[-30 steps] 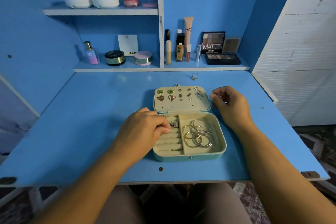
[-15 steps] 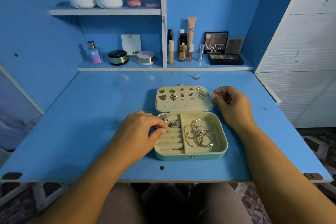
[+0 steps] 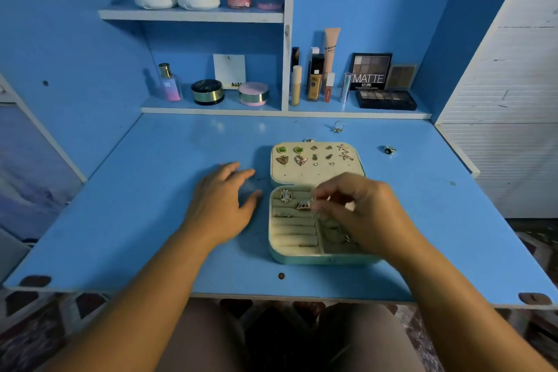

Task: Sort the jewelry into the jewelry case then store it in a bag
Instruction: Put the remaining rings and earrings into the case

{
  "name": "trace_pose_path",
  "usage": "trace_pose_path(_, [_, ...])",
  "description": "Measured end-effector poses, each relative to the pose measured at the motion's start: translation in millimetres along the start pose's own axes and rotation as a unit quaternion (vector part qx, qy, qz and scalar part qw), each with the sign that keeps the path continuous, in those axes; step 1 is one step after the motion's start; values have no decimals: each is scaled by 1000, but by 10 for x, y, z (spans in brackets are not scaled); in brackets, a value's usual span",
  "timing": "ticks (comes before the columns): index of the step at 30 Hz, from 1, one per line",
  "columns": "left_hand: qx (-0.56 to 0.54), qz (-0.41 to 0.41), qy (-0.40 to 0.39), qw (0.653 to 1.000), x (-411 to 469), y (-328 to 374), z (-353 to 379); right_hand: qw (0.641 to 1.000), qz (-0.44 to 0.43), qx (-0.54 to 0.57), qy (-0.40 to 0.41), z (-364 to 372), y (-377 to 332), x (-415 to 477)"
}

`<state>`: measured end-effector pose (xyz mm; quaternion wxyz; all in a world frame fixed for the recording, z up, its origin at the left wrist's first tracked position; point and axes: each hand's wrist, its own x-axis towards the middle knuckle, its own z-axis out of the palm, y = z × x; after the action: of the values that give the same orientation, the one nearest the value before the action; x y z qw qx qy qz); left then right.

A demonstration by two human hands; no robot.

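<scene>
The pale green jewelry case [image 3: 302, 258] lies open on the blue desk [image 3: 151, 205]. Several earrings are pinned in its lid [image 3: 317, 175]. Three rings sit in the ring rolls, among them an owl ring [image 3: 285, 195] and a red-stone ring [image 3: 303, 205]. My right hand [image 3: 362, 214] hovers over the case's right compartment and hides the bangles; its fingertips pinch a small blurred ring beside the rolls. My left hand [image 3: 223, 199] rests flat on the desk just left of the case, holding nothing. No bag is in view.
Loose rings lie on the desk: a gold one [image 3: 338, 127] behind the case, a dark one [image 3: 389, 149] to its right, and one [image 3: 309, 140] at the lid's back edge. Cosmetics stand on the low shelf [image 3: 271, 109]. A white cabinet [image 3: 513, 130] flanks the right.
My left hand left the ring rolls and moved left onto the desk. My right hand came from beside the lid to over the case, uncovering the dark ring on the desk.
</scene>
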<state>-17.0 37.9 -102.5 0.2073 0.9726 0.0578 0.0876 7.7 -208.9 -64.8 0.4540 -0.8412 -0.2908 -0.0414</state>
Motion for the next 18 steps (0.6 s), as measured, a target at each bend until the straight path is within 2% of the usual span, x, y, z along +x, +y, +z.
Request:
trace_pose_path(2, [7, -1, 4, 1000, 1, 15, -12, 996, -69, -57, -26, 86, -21, -59])
trace_pose_path(4, [11, 3, 7, 1000, 0, 17, -8, 990, -100, -92, -46, 129, -22, -65])
trace_pose_path(9, [10, 7, 10, 1000, -4, 14, -3, 987, -93, -124, -43, 150, -28, -21])
trace_pose_path(15, [6, 9, 11, 1000, -3, -1, -2, 974, -138, -176, -22, 188, -60, -19])
trace_pose_path(18, [9, 9, 9, 1000, 0, -2, -2, 975, -132, -176, -34, 180, -68, -20])
